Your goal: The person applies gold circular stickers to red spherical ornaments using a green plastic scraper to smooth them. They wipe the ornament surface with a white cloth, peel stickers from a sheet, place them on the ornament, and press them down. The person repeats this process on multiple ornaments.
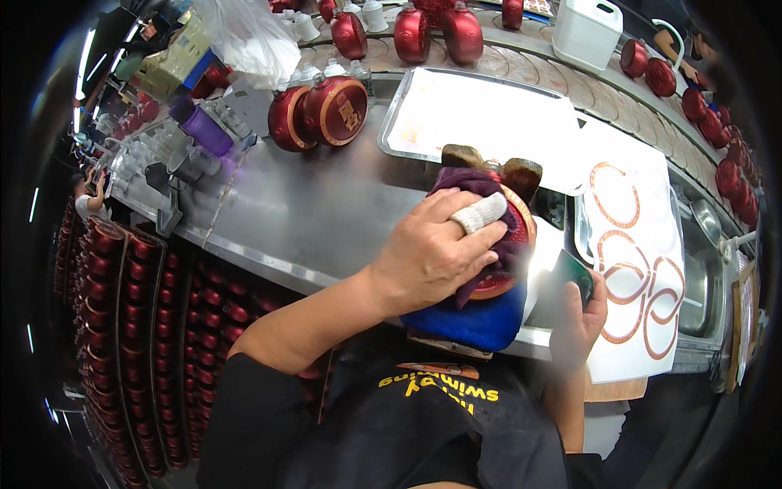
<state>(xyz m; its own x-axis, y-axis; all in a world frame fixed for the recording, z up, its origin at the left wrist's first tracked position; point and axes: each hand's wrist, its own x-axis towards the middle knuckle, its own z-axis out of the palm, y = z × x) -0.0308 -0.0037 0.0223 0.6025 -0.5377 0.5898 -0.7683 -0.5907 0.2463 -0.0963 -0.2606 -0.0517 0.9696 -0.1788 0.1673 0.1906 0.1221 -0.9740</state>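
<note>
My left hand (436, 248), a white knit sleeve (479, 213) around one finger, presses a dark purple cloth (513, 224) onto a round red bottle (495, 287) with a gold-coloured ring band. The cloth hides most of the bottle's face. Beneath the bottle lies a blue cloth (468, 324), and two worn brown blocks (521, 175) stand at its far end. To the right, my right hand (582, 322) pinches a thin dark green flat piece (577, 277), apart from the bottle; its exact kind is unclear.
Thin orange-pink rings (615, 196) lie on a white sheet (639, 155) at right. A metal tray (481, 106) lies beyond the bottle. Two finished-looking red bottles (336, 114) and a purple bottle (204, 126) stand at left. A conveyor (521, 69) carries more red bottles behind a white jug (586, 33).
</note>
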